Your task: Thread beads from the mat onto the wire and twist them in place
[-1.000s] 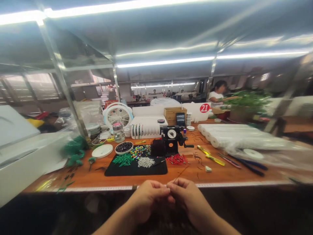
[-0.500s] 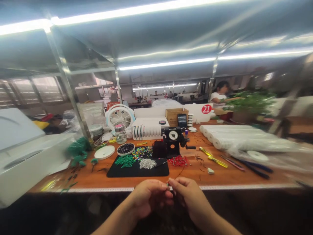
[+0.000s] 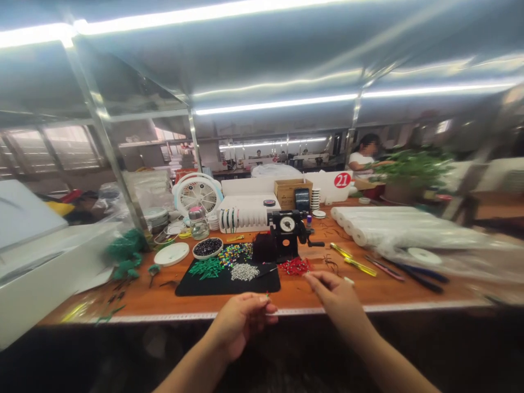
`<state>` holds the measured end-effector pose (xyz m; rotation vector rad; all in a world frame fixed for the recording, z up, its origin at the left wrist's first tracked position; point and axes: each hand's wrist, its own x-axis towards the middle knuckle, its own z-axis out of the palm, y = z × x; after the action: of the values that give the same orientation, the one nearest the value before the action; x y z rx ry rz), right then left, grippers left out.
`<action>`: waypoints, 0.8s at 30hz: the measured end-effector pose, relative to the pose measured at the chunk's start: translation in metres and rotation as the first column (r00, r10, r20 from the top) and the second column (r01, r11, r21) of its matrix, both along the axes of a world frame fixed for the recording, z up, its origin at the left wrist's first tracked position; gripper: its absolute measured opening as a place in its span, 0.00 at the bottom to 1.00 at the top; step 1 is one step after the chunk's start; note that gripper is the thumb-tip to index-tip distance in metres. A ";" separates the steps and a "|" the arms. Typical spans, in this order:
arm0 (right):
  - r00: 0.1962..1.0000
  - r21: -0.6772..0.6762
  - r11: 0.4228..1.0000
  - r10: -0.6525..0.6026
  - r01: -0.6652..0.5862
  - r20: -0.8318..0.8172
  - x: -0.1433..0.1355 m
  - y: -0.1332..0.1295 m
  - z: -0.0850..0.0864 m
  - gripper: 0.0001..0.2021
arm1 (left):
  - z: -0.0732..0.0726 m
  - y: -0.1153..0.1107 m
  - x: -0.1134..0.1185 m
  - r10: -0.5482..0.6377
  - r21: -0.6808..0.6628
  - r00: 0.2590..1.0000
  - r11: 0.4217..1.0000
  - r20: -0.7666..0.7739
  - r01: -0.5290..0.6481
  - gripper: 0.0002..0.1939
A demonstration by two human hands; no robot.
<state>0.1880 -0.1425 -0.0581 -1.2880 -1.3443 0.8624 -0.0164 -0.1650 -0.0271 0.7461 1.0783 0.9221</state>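
Observation:
My left hand (image 3: 244, 317) is closed in a pinch above the table's front edge. Between thumb and forefinger it holds a small red-and-green piece (image 3: 268, 296), too tiny to name. My right hand (image 3: 338, 297) reaches over the tabletop, thumb and fingertips pressed together at the front right of a pile of small red pieces (image 3: 295, 266); what they hold, if anything, cannot be made out. On a black mat (image 3: 192, 289) beside the hands lie silver beads (image 3: 244, 272), slim green pieces (image 3: 207, 267) and multicoloured beads (image 3: 235, 254).
Behind the mat stands a black hand-cranked device with a dial (image 3: 287, 225). A dish of black beads (image 3: 208, 248) and a fan (image 3: 198, 195) are at the left. Yellow tools (image 3: 360, 266), pliers (image 3: 421, 275) and white rolls (image 3: 380, 226) lie right. A person (image 3: 362, 155) sits beyond.
My right hand has parted from the left and moved forward and right to the red pile. The left hand, still pinching its small piece, has shifted slightly left.

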 end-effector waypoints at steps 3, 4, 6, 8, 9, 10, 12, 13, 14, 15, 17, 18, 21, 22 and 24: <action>0.874 0.155 0.985 -0.145 0.082 0.463 0.023 0.015 0.000 0.12 | -0.003 0.001 -0.002 0.047 0.024 0.999 0.999 0.023 -0.048 0.09; 0.799 0.144 0.988 -0.126 0.049 0.588 0.025 0.017 0.000 0.10 | -0.004 0.001 -0.002 0.053 0.019 0.998 0.998 0.031 -0.053 0.09; 0.657 0.077 0.997 -0.045 -0.019 0.752 0.022 0.021 0.002 0.08 | -0.005 0.002 -0.001 0.068 -0.005 0.997 0.998 0.036 -0.068 0.07; 0.543 0.015 0.998 0.019 -0.058 0.839 0.014 0.022 0.008 0.07 | -0.004 0.002 0.000 0.086 -0.034 0.996 0.996 0.033 -0.085 0.06; 0.485 -0.012 0.997 0.046 -0.073 0.873 0.010 0.022 0.012 0.07 | -0.003 0.002 0.001 0.093 -0.045 0.995 0.995 0.034 -0.091 0.06; 0.427 -0.042 0.995 0.076 -0.089 0.901 0.007 0.022 0.017 0.07 | -0.003 0.002 0.001 0.096 -0.053 0.995 0.994 0.038 -0.094 0.05; 0.329 -0.104 0.987 0.140 -0.125 0.934 0.003 0.024 0.027 0.08 | -0.001 0.002 0.002 0.102 -0.074 0.994 0.992 0.047 -0.099 0.04; 0.295 -0.131 0.981 0.169 -0.144 0.941 0.003 0.025 0.030 0.08 | 0.000 0.002 0.003 0.107 -0.088 0.993 0.991 0.054 -0.102 0.03; 0.273 -0.153 0.975 0.194 -0.163 0.942 0.002 0.026 0.033 0.08 | 0.000 0.002 0.003 0.112 -0.102 0.992 0.989 0.061 -0.105 0.03; 0.262 -0.164 0.969 0.209 -0.182 0.942 0.002 0.027 0.034 0.09 | 0.000 0.002 0.003 0.115 -0.117 0.991 0.987 0.068 -0.107 0.02; 0.257 -0.161 0.962 0.216 -0.220 0.942 0.002 0.027 0.033 0.09 | 0.000 0.002 0.004 0.118 -0.139 0.990 0.985 0.083 -0.105 0.02; 0.250 -0.156 0.959 0.215 -0.235 0.944 0.002 0.027 0.032 0.10 | 0.000 0.002 0.004 0.119 -0.145 0.989 0.984 0.087 -0.105 0.03; 0.358 -0.038 0.974 0.119 -0.223 0.926 0.002 0.020 0.028 0.10 | -0.002 0.002 0.004 0.124 -0.148 0.987 0.983 0.098 -0.108 0.03; 0.453 0.028 0.979 0.068 -0.202 0.889 0.003 0.016 0.027 0.09 | -0.003 0.001 0.004 0.126 -0.146 0.987 0.983 0.103 -0.111 0.02; 0.686 0.134 0.980 0.003 -0.146 0.727 0.003 0.007 0.027 0.06 | -0.003 0.002 0.005 0.126 -0.144 0.986 0.984 0.108 -0.110 0.02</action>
<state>0.1909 -0.1357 -0.0316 -1.5019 -2.0593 0.2328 -0.0112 -0.1635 -0.0302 0.5127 1.0794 0.9697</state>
